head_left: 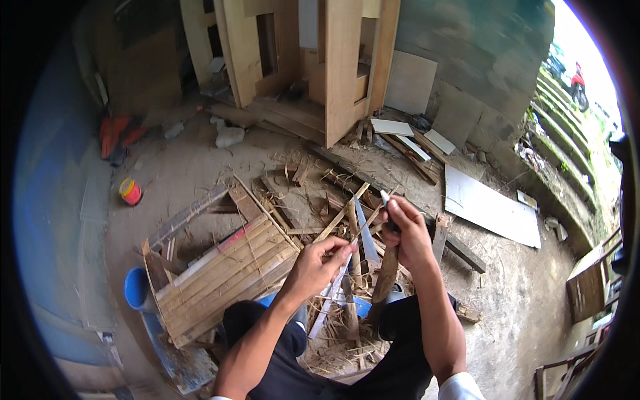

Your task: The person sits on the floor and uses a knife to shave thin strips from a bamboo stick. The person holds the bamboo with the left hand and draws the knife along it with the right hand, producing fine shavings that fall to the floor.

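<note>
My left hand (pixel 321 268) is closed in a pinch on a thin wooden strip (pixel 365 227), which slants up toward my other hand. My right hand (pixel 410 232) grips a dark tool with a white end (pixel 385 198); its kind is mostly hidden by my fingers. Just below that hand a thick, rough piece of wood (pixel 385 283) stands between my knees. A long, flat blue-grey piece (pixel 366 230) lies between the hands, among wood scraps and shavings.
To my left lies a slatted wooden panel (pixel 230 280), with a blue bucket (pixel 135 288) beside it. A red and yellow can (pixel 131 191) stands farther off. Wooden cabinet frames (pixel 343 73) rise ahead. A white board (pixel 492 207) and a dark beam (pixel 465 255) lie to the right.
</note>
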`<action>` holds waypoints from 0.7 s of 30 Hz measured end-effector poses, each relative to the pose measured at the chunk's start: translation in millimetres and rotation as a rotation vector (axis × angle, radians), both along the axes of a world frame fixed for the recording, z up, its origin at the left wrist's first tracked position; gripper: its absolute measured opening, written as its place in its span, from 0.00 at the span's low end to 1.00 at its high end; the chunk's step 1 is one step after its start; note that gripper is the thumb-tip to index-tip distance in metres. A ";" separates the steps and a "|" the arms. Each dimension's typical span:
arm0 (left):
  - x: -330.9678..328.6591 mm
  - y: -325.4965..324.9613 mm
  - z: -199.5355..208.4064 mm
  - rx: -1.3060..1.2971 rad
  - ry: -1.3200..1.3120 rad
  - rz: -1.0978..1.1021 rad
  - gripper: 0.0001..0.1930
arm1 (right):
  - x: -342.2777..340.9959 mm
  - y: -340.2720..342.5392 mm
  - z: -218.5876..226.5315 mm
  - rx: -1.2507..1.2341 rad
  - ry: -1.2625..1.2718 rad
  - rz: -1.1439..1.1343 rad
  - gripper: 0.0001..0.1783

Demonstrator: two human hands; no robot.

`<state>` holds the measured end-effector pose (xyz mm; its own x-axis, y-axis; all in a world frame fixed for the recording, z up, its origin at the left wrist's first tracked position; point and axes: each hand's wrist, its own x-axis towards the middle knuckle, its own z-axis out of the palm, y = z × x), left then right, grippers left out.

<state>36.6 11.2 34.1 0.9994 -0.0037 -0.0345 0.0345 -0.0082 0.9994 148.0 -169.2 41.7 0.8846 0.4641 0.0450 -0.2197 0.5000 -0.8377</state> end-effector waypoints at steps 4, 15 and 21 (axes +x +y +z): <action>-5.8 0.9 6.3 0.172 -0.058 0.085 0.11 | 1.5 -5.6 19.2 -0.114 0.078 -0.154 0.11; -6.0 -19.4 21.9 0.678 -0.412 0.311 0.08 | -24.1 1.4 2.0 -0.320 0.075 0.304 0.13; -20.1 -31.1 23.2 0.713 -0.356 0.273 0.07 | 17.8 -26.7 14.0 -0.170 0.303 -0.169 0.11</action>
